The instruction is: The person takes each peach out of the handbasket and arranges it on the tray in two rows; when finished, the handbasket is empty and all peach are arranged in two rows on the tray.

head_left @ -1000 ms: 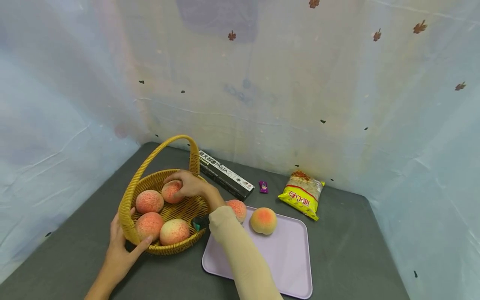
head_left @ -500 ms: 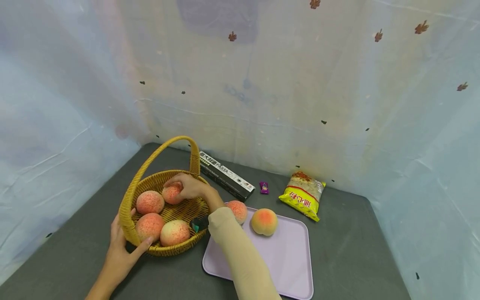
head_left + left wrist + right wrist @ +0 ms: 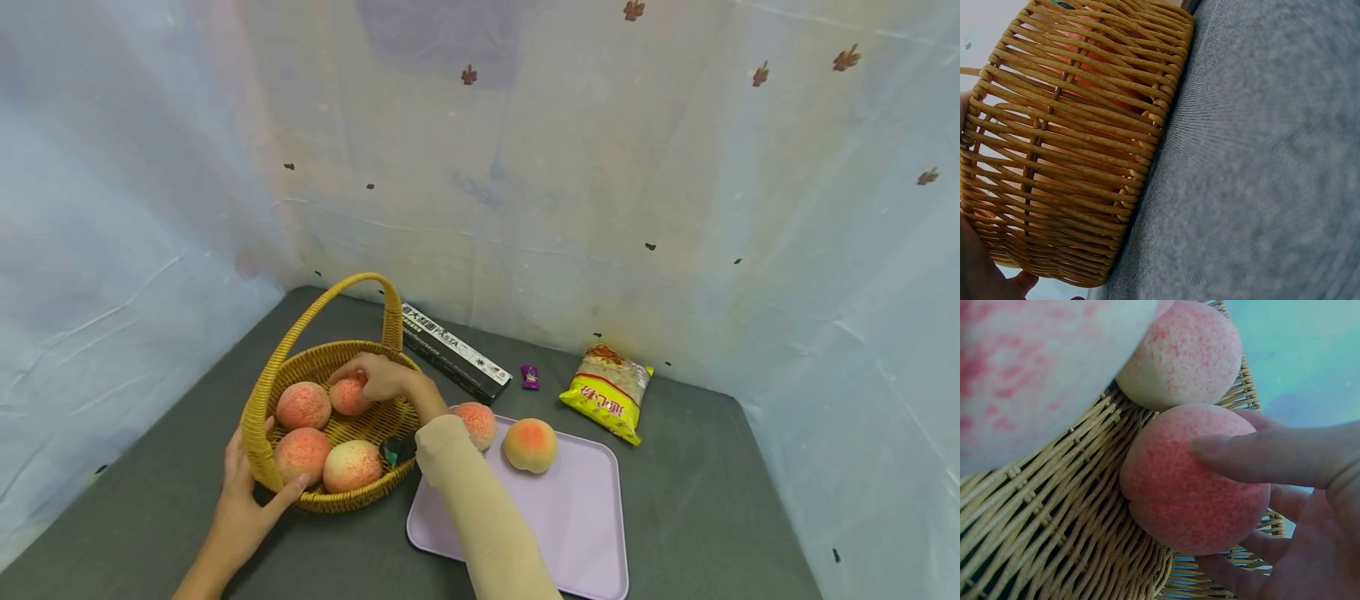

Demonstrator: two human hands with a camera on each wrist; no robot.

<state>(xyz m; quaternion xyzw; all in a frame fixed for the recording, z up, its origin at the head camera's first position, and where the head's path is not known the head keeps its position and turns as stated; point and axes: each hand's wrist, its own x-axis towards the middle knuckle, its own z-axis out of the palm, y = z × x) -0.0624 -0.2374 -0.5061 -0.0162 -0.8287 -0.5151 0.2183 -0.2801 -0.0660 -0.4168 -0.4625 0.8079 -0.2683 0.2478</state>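
In the head view, a yellow wicker basket (image 3: pixel 341 500) stands on the grey desk (image 3: pixel 705 483) beside a lilac tray (image 3: pixel 562 517). The person's right grip (image 3: pixel 384 379) reaches over the basket's rim, its fingers curled round a peach (image 3: pixel 347 396) on the far side inside. Three more peaches sit in the basket; the nearest neighbour (image 3: pixel 303 406) is just beside the held one. Two others, a yellow-orange peach (image 3: pixel 531 446) and a pinker peach (image 3: pixel 476 425), are at the tray's far end. The left grip (image 3: pixel 243 504) is spread round the basket's near left side, thumb at the rim. The step in hand looks like moving peaches between tray and basket; which way this one is going cannot be told.

In the left wrist view, the basket's woven wall fills much of the frame, with parts of the hand along its edge; this seems to be steadying.

In the right wrist view, the thumb presses one face of the peach and the fingers wrap behind, parted by its full width. If it is being placed, the next move calls for a gentle release without rolling the neighbour; if taken, a lift clear of the rim.
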